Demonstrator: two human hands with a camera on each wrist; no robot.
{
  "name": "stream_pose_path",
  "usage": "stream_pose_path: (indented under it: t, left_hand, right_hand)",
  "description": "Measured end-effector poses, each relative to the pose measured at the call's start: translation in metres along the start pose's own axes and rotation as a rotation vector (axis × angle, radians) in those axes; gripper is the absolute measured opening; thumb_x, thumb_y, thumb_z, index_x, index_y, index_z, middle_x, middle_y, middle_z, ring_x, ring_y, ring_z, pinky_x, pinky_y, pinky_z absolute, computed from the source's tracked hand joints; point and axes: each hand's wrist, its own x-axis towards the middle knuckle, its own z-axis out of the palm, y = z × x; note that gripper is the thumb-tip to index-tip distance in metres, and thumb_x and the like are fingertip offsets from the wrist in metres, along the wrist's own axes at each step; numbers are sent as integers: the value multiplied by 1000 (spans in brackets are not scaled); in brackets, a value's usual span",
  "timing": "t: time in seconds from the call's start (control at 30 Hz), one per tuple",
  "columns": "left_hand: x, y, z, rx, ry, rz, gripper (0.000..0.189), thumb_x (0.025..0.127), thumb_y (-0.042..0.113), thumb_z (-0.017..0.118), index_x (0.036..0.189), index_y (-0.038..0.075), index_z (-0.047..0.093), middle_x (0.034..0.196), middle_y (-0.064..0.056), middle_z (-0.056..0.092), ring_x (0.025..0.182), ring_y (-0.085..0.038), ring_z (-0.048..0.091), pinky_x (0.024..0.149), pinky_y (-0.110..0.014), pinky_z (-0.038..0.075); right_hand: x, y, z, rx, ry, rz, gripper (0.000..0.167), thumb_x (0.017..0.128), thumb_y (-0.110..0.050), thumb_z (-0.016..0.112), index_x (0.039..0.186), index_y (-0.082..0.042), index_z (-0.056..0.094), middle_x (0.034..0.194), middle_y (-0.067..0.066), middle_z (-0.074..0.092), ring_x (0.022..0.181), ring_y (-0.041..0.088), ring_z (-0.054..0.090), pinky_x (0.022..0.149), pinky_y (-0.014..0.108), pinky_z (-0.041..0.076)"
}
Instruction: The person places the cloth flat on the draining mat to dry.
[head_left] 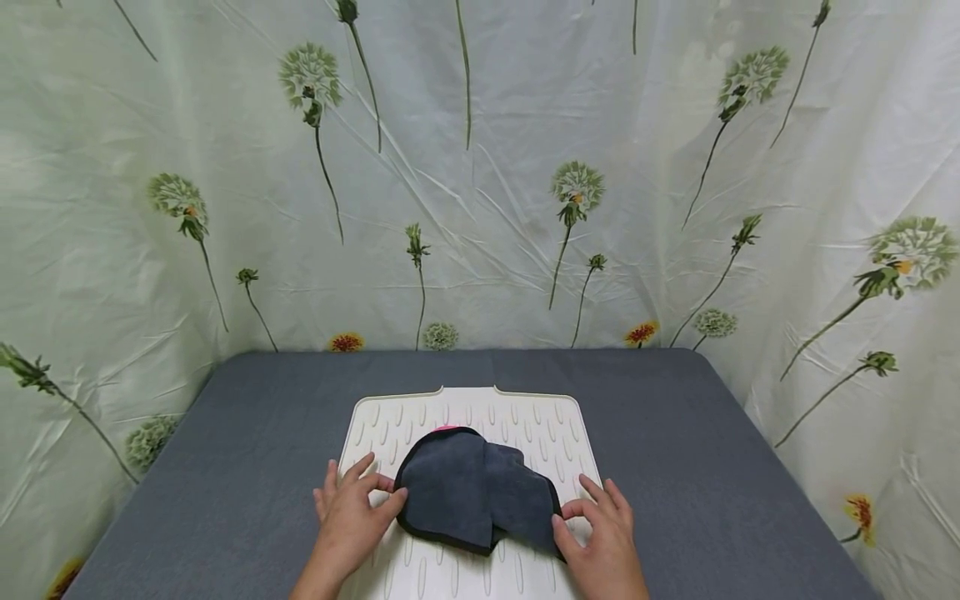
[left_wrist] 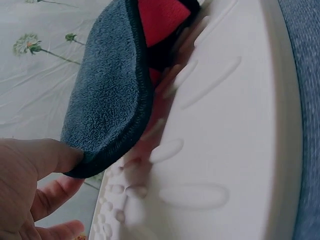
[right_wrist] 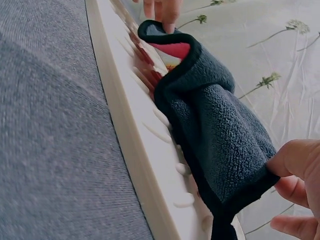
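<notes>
A dark blue-grey cleaning cloth (head_left: 448,492) with black edging lies bunched over a white ribbed board (head_left: 457,579). Its underside is pink-red, seen below the raised fold in the left wrist view. At the cloth's left edge, my left hand (head_left: 351,514) pinches the border between thumb and forefinger, the other fingers spread. My right hand (head_left: 602,537) pinches the opposite corner the same way. Between them the cloth sags in folds, and in the right wrist view both pinched ends of the cloth (right_wrist: 230,145) are lifted off the board.
Grey fabric covers the table (head_left: 675,467) around the board. Behind and beside it hangs a pale curtain (head_left: 495,208) printed with dandelions. Long raised ribs run across the board, which has a thick rim (left_wrist: 277,125).
</notes>
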Motion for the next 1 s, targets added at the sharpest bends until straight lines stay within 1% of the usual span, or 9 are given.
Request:
stream_pose_path:
  t: [0.1, 0.17, 0.3, 0.47, 0.63, 0.77, 1.0]
  left_hand:
    - [0, -1, -2, -4, -8, -13, 16, 85, 24, 80, 78, 15, 68, 152, -27, 49, 151, -61, 7, 113, -82, -1]
    - [-1, -2, -4, -2, -10, -17, 16, 85, 24, 79, 78, 15, 69, 152, -28, 49, 151, -61, 8, 112, -82, -1]
    - [-1, -4, -7, 7, -8, -18, 15, 85, 23, 79, 78, 15, 69, 151, -28, 49, 150, -62, 9, 113, -82, -1]
    - [-1, -8, -12, 19, -6, -24, 15, 85, 22, 79, 78, 14, 69, 152, -28, 48, 150, -63, 8, 113, -82, -1]
    - [0, -12, -16, 25, -7, -39, 13, 85, 22, 78, 80, 13, 70, 152, -29, 47, 150, -63, 7, 113, -82, -2]
    - [-1, -17, -18, 30, -7, -44, 13, 85, 22, 79, 80, 13, 70, 152, -30, 47, 150, -64, 6, 112, -82, -3]
    - [-7, -20, -26, 40, -21, -55, 15, 85, 24, 79, 79, 14, 70, 154, -28, 46, 150, -63, 5, 113, -83, -3]
  right_hand:
    - [0, 2, 0, 7, 24, -28, 27, 76, -6, 84, 74, -21, 62, 125, 26, 69, 129, 54, 44, 100, 65, 36]
    - [0, 4, -2, 7, 27, -27, 27, 76, -5, 84, 74, -21, 62, 125, 26, 69, 129, 54, 44, 100, 65, 36]
    - [2, 3, -7, 4, 4, 21, 25, 78, -7, 83, 75, -21, 63, 129, 25, 67, 131, 53, 42, 101, 68, 37]
    - [4, 3, -13, -8, -36, 85, 21, 80, -8, 82, 77, -19, 65, 133, 26, 65, 135, 53, 39, 102, 72, 37]
    - [5, 4, -19, -5, -57, 124, 19, 81, -9, 82, 78, -17, 65, 135, 27, 63, 137, 53, 38, 104, 73, 36]
    - [6, 5, -21, 10, -44, 123, 19, 81, -8, 82, 77, -17, 65, 134, 27, 64, 137, 52, 38, 104, 71, 36]
    - [6, 9, -24, -1, -21, 111, 19, 80, -8, 82, 76, -17, 66, 132, 27, 65, 135, 50, 40, 104, 68, 36]
